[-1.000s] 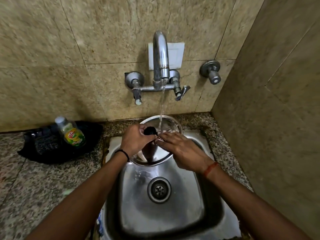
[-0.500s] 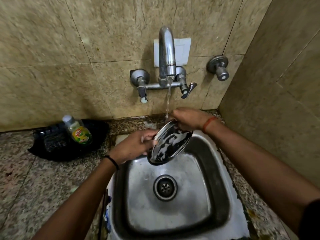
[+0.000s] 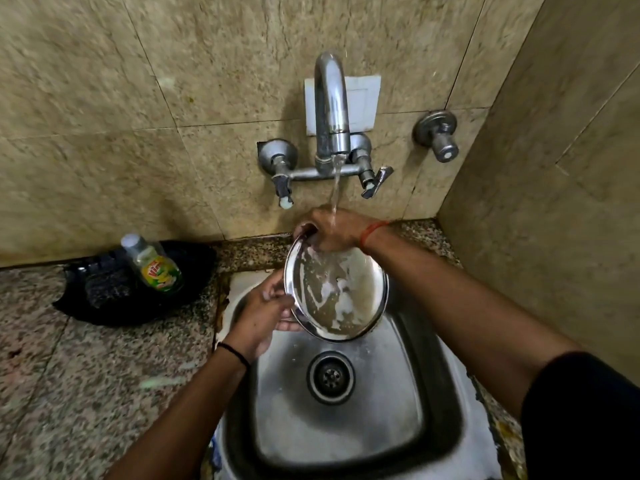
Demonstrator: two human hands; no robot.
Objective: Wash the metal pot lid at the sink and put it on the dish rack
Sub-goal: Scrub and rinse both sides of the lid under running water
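The lid point(image 3: 337, 297) is held tilted over the back of the sink point(image 3: 349, 427), its hollow underside turned toward the camera and streaked with white suds. Its knob is out of sight on the far side, and its top edge is covered by the right hand point(image 3: 332, 232). That hand is curled over the upper rim, but its fingertips go behind the metal, so how tightly it grips cannot be told for certain. The left hand point(image 3: 265, 311) holds the lower left rim, thumb in front and fingers tucked behind the lid, where they are hidden. Water from the tap point(image 3: 330, 112) falls onto the back of the right hand and runs down the lid's inner face. The whole view is softly blurred. The near edge of the sink and both upper arms are cut off by the frame, and no dish rack is in view. On the counter point(image 3: 69, 375) to the left a soap bottle point(image 3: 152, 265) leans in a black tray point(image 3: 138, 282); a dark scrubber-like thing beside it is too blurred to name. Half a second ago the lid was lower and more edge-on, its face dark with reflections; it now sits higher and faces the camera more fully. The right hand has moved left, directly under the stream, and the left hand has slid down from the lid's left edge to support it from below.
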